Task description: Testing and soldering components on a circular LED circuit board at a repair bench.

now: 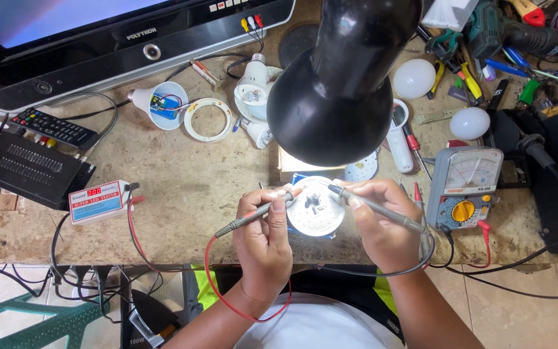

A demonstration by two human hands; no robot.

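The left hand (263,236) is closed around a red-tipped probe (259,211), and the right hand (382,226) pinches a black-tipped probe (372,205). Between the hands lies a round white LED board (316,216), brightly lit on the tabletop (182,194), both tips touching it.

- A red-tipped grey test probe (259,210) is held in the left hand (263,242).
- A black-tipped probe (372,205) is held in the right hand (382,226) — both tips meet on a round white LED board (316,213).

tv screen (46,19) top left, black frame, pale blue-pink glow. small white tester box (99,201) at left table edge, red digit display, blue-red label. grey meter (465,187) right, white dial face, yellow knob.
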